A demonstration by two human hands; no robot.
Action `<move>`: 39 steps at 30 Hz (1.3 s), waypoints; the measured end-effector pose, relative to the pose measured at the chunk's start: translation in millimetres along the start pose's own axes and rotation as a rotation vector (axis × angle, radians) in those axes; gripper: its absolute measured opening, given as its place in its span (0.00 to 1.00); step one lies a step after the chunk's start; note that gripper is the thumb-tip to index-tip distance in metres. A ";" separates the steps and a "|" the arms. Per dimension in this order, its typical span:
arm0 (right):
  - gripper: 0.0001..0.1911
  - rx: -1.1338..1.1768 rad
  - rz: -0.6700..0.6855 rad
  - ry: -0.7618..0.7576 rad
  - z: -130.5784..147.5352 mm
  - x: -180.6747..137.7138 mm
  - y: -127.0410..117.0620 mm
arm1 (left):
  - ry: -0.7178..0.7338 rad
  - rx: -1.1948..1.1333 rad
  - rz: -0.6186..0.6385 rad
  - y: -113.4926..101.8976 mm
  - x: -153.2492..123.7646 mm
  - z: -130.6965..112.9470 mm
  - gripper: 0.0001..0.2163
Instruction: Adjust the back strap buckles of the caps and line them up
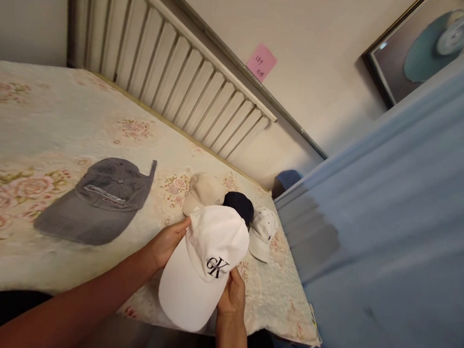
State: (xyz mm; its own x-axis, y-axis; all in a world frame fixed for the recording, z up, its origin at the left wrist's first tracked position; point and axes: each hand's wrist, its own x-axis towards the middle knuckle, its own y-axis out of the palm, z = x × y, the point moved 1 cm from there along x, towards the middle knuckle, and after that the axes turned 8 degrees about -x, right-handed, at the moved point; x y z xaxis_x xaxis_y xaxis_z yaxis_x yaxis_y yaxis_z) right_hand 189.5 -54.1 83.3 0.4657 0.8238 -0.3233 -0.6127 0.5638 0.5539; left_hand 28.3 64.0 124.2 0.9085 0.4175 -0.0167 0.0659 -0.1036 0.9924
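Note:
Between my two hands I hold a white baseball cap (215,236) with black letters on its front, its brim towards me. My left hand (169,241) grips the cap's left side, and my right hand (234,291) grips the right side near the brim; some fingers of both are hidden under it. Behind it on the bed lie a beige cap (205,188), a dark navy cap (240,205) and an off-white cap (263,229). A grey cap (106,202) with a loose back strap rests flat to the left.
The bed carries a floral sheet (61,114). A slatted white headboard (175,69) runs along its far side. A blue curtain (390,233) hangs at the right. A pink note (261,63) and a framed picture (395,58) are on the wall.

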 end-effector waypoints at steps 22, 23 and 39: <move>0.15 -0.039 0.056 0.031 -44.7 32.1 -48.8 | -0.055 0.034 -0.112 -34.4 -1.9 7.9 0.25; 0.16 -0.040 0.065 0.036 -44.9 32.7 -49.4 | -0.050 0.038 -0.117 -34.4 -1.8 7.5 0.25; 0.21 -0.040 0.158 0.057 -43.6 34.6 -50.4 | -0.056 0.044 -0.103 -41.3 0.3 6.5 0.25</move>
State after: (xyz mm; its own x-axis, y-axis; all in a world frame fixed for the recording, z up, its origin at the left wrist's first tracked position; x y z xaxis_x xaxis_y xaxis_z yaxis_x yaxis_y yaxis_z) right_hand 208.7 -51.4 10.7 0.3251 0.9037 -0.2785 -0.7012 0.4280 0.5703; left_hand 28.5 62.5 82.4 0.9176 0.3769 -0.1267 0.1772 -0.1025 0.9788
